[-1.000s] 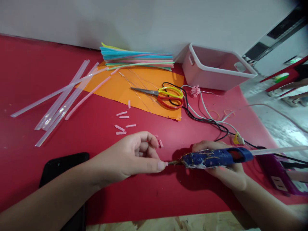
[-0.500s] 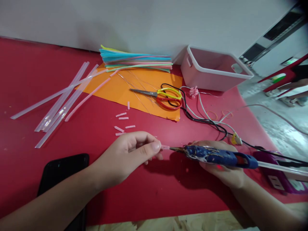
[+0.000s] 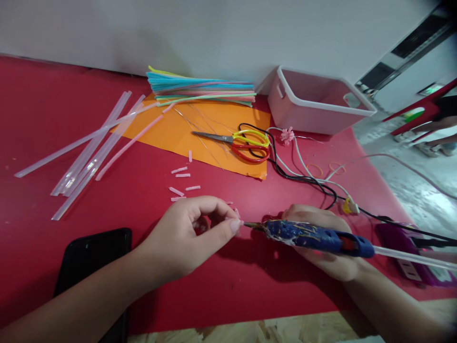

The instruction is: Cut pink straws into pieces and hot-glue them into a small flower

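My left hand (image 3: 189,233) pinches a tiny pink straw piece (image 3: 241,222) between thumb and forefinger, low over the red table (image 3: 143,267). My right hand (image 3: 321,247) grips a blue glue gun (image 3: 314,236) lying sideways, a clear glue stick (image 3: 410,257) sticking out of its back. The gun's nozzle tip touches the pink piece at my left fingertips. Several more short pink straw pieces (image 3: 182,183) lie on the table just beyond my left hand.
An orange sheet (image 3: 200,128) holds scissors (image 3: 239,140) with yellow and red handles. Coloured straws (image 3: 203,88) are stacked behind it, clear glue sticks (image 3: 89,147) lie left. A white bin (image 3: 317,102) stands back right, cables (image 3: 307,176) run beside it, a black phone (image 3: 93,257) sits near left.
The pink piece stuck out from my left fingertips half a second ago; now it is drawn in closer, and the glue gun has shifted left with its nozzle against it.
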{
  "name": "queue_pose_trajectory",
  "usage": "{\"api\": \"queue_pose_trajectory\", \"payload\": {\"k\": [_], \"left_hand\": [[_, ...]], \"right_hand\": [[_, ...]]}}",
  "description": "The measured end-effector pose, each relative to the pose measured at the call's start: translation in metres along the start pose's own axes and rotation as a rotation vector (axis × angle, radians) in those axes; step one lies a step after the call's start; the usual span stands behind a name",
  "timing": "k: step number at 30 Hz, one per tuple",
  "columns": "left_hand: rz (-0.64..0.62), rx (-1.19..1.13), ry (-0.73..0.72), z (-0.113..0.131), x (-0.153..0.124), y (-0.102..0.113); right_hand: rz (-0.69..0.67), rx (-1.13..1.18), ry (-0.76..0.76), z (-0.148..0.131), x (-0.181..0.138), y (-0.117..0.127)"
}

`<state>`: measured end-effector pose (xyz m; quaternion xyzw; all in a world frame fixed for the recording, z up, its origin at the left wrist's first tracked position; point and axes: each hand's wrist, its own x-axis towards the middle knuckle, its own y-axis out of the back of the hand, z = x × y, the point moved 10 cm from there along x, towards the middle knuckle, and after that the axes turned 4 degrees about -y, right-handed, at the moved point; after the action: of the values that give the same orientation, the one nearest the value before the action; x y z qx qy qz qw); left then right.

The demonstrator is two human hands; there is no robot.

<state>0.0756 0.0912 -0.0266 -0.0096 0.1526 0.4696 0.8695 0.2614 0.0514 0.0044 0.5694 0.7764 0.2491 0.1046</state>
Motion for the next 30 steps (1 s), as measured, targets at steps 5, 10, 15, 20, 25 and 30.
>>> {"api": "queue_pose_trajectory", "payload": {"k": [5,10,15,20,25,30], "left_hand": [[0.009,-0.018,0.000,-0.0005,-0.0003,0.0004],[0.009,-0.044,-0.003,0.0009,-0.0014,0.0009],[0.011,-0.058,0.012,-0.0007,-0.0010,0.0014],[0.021,-0.064,-0.001,-0.0007,-0.0001,0.0008],[0.049,-0.055,-0.027,0.0000,-0.0009,0.0032],[0.067,-0.055,-0.038,0.0002,0.0003,0.0048]], "right_hand": [[0.045,-0.027,0.041,-0.0049,-0.0001,0.0045],[0.061,-0.028,0.006,-0.0021,0.0001,0.0066],[0.044,-0.025,0.004,-0.0015,-0.0002,0.0046],[0.035,-0.046,0.015,-0.0028,-0.0003,0.0042],[0.031,-0.050,0.041,-0.0035,-0.0008,0.0039],[0.032,-0.037,0.023,-0.0006,-0.0018,0.0039]]}}
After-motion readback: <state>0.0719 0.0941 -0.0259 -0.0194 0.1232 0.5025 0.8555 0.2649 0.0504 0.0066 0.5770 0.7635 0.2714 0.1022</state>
